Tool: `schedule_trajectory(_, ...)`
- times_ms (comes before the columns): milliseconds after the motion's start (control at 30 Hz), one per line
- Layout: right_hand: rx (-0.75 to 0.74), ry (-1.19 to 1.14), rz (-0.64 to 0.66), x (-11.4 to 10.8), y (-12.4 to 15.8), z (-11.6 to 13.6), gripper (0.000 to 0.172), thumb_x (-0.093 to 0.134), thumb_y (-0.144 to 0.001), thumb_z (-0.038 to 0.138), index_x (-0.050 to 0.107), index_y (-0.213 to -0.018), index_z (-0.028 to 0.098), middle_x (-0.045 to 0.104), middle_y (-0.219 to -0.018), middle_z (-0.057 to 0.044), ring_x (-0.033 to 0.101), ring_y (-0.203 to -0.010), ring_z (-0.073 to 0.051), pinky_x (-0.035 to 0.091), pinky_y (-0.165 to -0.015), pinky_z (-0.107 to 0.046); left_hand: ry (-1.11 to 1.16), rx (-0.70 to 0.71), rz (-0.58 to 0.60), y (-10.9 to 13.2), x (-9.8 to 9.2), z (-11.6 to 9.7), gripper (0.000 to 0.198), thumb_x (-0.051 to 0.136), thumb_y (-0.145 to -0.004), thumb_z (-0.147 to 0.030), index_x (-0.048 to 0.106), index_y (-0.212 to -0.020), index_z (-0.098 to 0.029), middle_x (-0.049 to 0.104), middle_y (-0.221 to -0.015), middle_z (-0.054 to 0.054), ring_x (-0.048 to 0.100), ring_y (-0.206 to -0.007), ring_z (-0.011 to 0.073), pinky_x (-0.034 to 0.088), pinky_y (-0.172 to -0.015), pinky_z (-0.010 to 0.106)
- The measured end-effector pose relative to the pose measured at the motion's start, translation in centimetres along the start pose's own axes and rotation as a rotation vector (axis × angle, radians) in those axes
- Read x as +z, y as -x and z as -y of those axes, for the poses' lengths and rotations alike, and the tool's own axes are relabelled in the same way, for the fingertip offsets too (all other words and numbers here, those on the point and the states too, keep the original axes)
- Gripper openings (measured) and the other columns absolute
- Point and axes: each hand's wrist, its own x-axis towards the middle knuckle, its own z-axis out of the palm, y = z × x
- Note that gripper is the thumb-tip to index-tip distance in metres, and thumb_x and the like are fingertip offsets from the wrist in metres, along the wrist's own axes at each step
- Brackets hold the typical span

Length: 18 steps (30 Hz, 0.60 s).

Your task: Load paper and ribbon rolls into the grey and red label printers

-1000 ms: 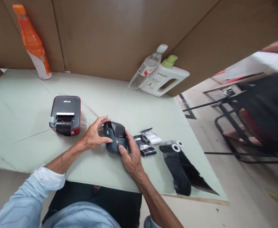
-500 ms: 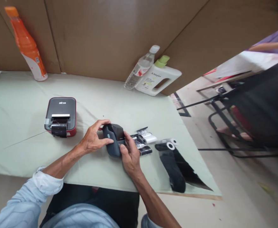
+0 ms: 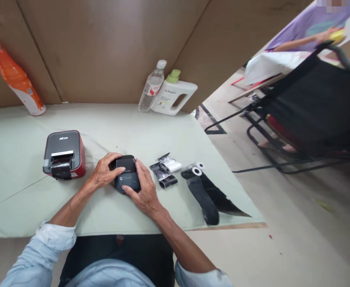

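Note:
A small dark grey printer (image 3: 127, 175) lies flat on the pale green table (image 3: 151, 135) near its front edge. My left hand (image 3: 103, 173) grips its left side with curled fingers. My right hand (image 3: 143, 189) lies over its right side and front corner, fingers pressed on the casing. Just right of it lie small black and white paper rolls (image 3: 166, 174), partly unwound. Further right, two larger rolls with long black strips (image 3: 206, 193) trail toward the table's front right corner.
A red and black printer (image 3: 63, 153) with a black strip in its slot stands at the left. An orange bottle (image 3: 15, 81), a clear water bottle (image 3: 151, 87) and a white jug (image 3: 173, 95) stand by the cardboard wall. A black chair (image 3: 309, 115) and another person's arm (image 3: 300, 42) are at the right.
The dark grey printer has been turned and laid flat between my hands. My right hand has moved from its front onto its right side. The view has swung to the right.

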Motion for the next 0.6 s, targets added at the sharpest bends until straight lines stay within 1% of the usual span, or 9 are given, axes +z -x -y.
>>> schedule_trajectory(133, -0.023, 0.015, 0.0, -0.3, -0.5, 0.1, 0.089, 0.064, -0.1, 0.05, 0.02, -0.17, 0.019, 0.043, -0.166, -0.024, 0.044, -0.154, -0.04, 0.044, -0.121, -0.065, -0.047, -0.001, -0.011, -0.3, 0.4, -0.4, 0.04, 0.073, -0.085, -0.037, 0.071, -0.121, -0.02, 0.072, -0.128, 0.012, 0.068, -0.122, 0.029, 0.051, -0.112, 0.047)
schedule_trajectory(300, -0.042, 0.026, 0.012, -1.0, -1.1, -0.1, 0.083, 0.062, -0.101, 0.051, 0.026, -0.168, 0.018, 0.05, -0.162, -0.023, 0.05, -0.15, -0.037, 0.047, -0.12, -0.062, -0.105, 0.005, -0.017, -0.6, 0.3, -1.0, 0.037, 0.073, -0.085, -0.035, 0.071, -0.118, -0.02, 0.073, -0.124, 0.011, 0.069, -0.118, 0.029, 0.053, -0.108, 0.046)
schedule_trajectory(467, -0.014, 0.018, 0.012, -0.9, -1.2, 0.1, 0.085, 0.061, -0.101, 0.053, 0.025, -0.169, 0.017, 0.048, -0.163, -0.024, 0.049, -0.151, -0.038, 0.048, -0.119, -0.062, -0.187, 0.038, -0.011, -0.6, 0.1, -1.5, 0.035, 0.07, -0.088, -0.034, 0.07, -0.121, -0.022, 0.073, -0.125, 0.01, 0.068, -0.119, 0.0282, 0.053, -0.11, 0.046)
schedule_trajectory(600, 0.0, -0.005, 0.007, -0.6, -1.3, 0.4, 0.084, 0.06, -0.102, 0.052, 0.025, -0.169, 0.015, 0.047, -0.164, -0.024, 0.048, -0.152, -0.037, 0.048, -0.119, -0.061, -0.228, 0.054, 0.02, -0.6, 0.0, -1.5, 0.036, 0.067, -0.091, -0.034, 0.067, -0.125, -0.022, 0.071, -0.127, 0.01, 0.067, -0.121, 0.0272, 0.052, -0.112, 0.046)
